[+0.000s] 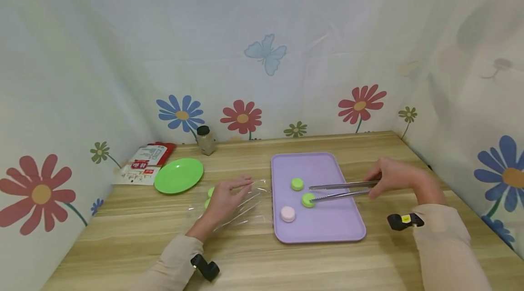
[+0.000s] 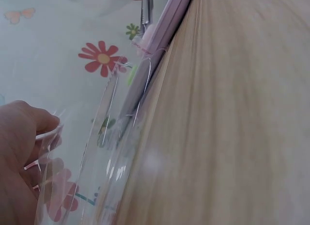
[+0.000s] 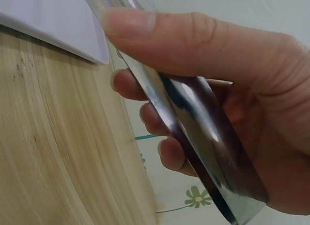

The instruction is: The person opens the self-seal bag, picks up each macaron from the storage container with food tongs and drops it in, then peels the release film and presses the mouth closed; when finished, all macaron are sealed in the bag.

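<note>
Head view: nearer green disc [image 1: 305, 201] on the purple tray [image 1: 327, 227], one tip of the metal tongs [image 1: 344, 194] over its edge — an off-centre squeeze could skid it away. Right hand [image 1: 395, 178] grips the tongs, arms spread; left hand [image 1: 226, 200] pinches the clear container [image 1: 250, 216], forearm slanting inward.

A wood-grain table [image 1: 245, 266] bearing a purple tray [image 1: 311, 229]
Just left of the tray sits a clear plastic container [image 1: 251, 214]; farther left, a green plate [image 1: 178, 175]; farthest left, red-and-white printed packaging [image 1: 147, 157]; off the tray's far left corner, a dark-lidded jar [image 1: 206, 143].
</note>
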Action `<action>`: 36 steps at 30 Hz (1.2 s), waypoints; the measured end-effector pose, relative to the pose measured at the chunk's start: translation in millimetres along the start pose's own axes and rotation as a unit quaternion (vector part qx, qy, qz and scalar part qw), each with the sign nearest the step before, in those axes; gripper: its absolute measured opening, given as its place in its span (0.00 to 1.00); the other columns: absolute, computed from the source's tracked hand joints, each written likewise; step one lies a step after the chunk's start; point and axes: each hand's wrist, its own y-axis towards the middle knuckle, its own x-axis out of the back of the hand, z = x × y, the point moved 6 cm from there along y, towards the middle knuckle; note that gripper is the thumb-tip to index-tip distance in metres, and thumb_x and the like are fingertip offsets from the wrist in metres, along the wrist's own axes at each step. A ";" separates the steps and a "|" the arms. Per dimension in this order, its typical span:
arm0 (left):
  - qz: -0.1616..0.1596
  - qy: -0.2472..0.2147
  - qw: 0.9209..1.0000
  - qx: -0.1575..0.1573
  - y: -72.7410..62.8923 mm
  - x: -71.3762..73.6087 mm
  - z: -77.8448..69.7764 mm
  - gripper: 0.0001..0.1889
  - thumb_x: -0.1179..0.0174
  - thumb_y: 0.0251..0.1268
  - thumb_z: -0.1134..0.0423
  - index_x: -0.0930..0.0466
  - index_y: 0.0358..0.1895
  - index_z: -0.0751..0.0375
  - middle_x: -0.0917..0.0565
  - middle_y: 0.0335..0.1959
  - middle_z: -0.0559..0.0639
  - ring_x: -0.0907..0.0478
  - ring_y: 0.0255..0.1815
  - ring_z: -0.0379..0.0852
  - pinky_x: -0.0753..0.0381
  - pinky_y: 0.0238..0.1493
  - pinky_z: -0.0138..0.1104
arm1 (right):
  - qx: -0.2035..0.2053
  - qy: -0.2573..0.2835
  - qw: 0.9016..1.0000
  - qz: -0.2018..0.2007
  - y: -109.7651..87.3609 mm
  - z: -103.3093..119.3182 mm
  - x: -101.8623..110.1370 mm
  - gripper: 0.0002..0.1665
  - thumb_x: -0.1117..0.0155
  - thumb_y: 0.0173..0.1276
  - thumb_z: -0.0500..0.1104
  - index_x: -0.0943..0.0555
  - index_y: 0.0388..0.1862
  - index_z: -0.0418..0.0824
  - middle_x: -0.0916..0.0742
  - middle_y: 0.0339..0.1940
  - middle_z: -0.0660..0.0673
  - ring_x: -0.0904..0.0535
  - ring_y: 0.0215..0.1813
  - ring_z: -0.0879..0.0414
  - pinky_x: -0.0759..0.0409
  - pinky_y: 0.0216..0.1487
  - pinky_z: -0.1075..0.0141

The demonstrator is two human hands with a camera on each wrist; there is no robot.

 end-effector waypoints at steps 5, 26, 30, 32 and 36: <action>0.006 -0.006 1.000 0.010 0.5 -0.2 1.0 0.10 0.34 0.67 0.65 0.11 0.48 0.62 0.14 0.53 0.51 0.20 0.60 0.47 0.24 0.64 0.42 | -0.010 -0.010 1.000 0.005 0.9 -2.8 -1.2 0.22 0.17 0.50 0.41 0.11 0.43 0.35 0.11 0.34 0.46 0.21 0.31 0.58 0.19 0.32 0.67; 0.017 0.008 1.000 0.024 -2.0 -2.4 -0.5 0.13 0.35 0.69 0.59 0.12 0.51 0.62 0.15 0.55 0.49 0.20 0.60 0.50 0.25 0.65 0.46 | -0.031 -0.013 0.999 -0.027 11.0 17.7 -4.6 0.17 0.20 0.54 0.42 0.10 0.43 0.39 0.12 0.31 0.52 0.22 0.32 0.55 0.19 0.33 0.66; 0.025 0.011 0.999 0.033 -1.5 -1.6 1.0 0.14 0.36 0.70 0.58 0.13 0.52 0.61 0.15 0.56 0.49 0.20 0.61 0.49 0.26 0.65 0.46 | -0.009 -0.044 0.998 -0.039 22.7 39.9 -9.7 0.19 0.20 0.55 0.42 0.11 0.46 0.37 0.13 0.31 0.53 0.23 0.32 0.57 0.20 0.33 0.66; 0.023 0.014 0.999 0.037 -0.4 0.0 2.3 0.13 0.36 0.70 0.60 0.12 0.52 0.60 0.15 0.56 0.49 0.20 0.61 0.49 0.26 0.65 0.45 | -0.003 -0.064 0.997 -0.047 32.1 51.7 -15.3 0.21 0.20 0.55 0.42 0.11 0.48 0.37 0.13 0.32 0.54 0.24 0.32 0.58 0.20 0.33 0.66; 0.015 0.009 0.999 0.039 1.9 4.1 4.2 0.11 0.35 0.69 0.62 0.12 0.51 0.60 0.15 0.54 0.49 0.20 0.60 0.49 0.25 0.64 0.45 | -0.001 -0.083 0.995 -0.047 53.7 72.8 -32.5 0.21 0.20 0.56 0.42 0.12 0.49 0.38 0.12 0.36 0.50 0.23 0.34 0.58 0.20 0.35 0.66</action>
